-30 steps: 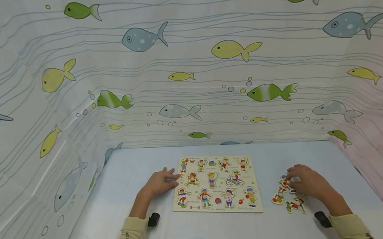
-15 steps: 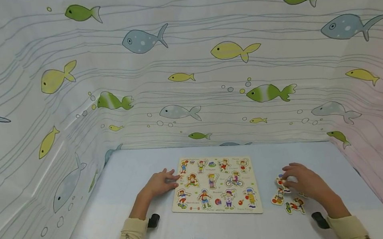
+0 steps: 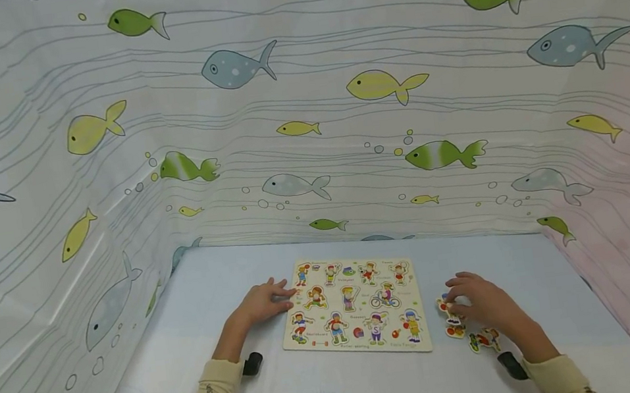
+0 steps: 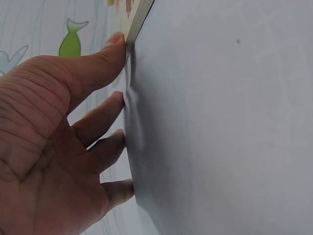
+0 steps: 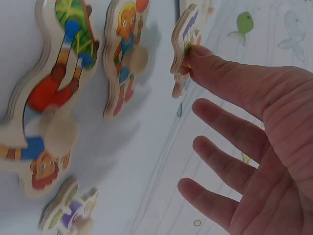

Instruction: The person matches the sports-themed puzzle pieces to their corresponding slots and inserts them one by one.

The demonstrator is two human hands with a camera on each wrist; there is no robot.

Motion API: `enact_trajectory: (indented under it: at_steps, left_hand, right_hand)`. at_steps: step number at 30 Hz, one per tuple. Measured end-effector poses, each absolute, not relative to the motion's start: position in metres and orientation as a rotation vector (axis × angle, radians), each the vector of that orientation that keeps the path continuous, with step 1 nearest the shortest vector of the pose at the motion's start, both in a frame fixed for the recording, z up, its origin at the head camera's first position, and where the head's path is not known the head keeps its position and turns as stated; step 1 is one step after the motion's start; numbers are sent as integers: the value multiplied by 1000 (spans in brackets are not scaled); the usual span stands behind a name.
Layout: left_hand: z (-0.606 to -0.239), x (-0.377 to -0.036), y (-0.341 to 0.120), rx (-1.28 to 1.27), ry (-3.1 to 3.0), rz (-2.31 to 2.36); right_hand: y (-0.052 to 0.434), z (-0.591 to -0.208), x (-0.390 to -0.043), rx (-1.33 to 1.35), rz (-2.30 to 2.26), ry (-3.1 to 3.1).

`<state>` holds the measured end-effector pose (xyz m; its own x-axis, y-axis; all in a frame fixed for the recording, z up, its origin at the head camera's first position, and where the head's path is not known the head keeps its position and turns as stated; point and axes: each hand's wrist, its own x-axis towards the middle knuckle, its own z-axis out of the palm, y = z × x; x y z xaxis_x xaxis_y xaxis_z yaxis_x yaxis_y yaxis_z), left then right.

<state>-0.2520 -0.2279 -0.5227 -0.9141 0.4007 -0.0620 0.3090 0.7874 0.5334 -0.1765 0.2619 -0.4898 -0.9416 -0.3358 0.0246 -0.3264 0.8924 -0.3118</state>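
At the left edge of a wooden peg puzzle board [image 3: 423, 340], my left hand [image 3: 262, 301] touches the rim. Seen from the left wrist, the thumb [image 4: 105, 61] lies against the board's side and several fingertips rest on the table. My right hand [image 3: 484, 300] pinches a wooden puzzle piece [image 5: 180, 51] by thumb and a hidden finger, its other fingers spread. The held piece is seen nearly edge-on in the right wrist view. Beneath that hand lie loose knobbed puzzle pieces: a skateboarder [image 5: 39, 98], a blond figure with a ball [image 5: 122, 41] and a purple-shirted figure [image 5: 71, 213].
The pale table [image 3: 228, 261] is enclosed by a fish-print curtain [image 3: 321, 149] at the back and sides. Printed sports figures cover the board in rows. A small black device [image 3: 252, 364] is strapped at the left wrist, another [image 3: 512, 366] at the right.
My right hand has moved left from the loose pieces toward the board, carrying a puzzle piece over the nearest loose one. The left hand and the board keep their places.
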Motion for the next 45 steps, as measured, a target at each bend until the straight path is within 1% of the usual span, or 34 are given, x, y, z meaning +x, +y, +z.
enact_trajectory:
  at_steps: [23,45]
  left_hand:
    - [-523,-252,-227,540,2810,799]
    - [-522,-250,-227,568,2813,778]
  right_hand:
    - [212,-500,-180,-752,-481,2951]
    - [197,-502,-179,-890,-535,2922]
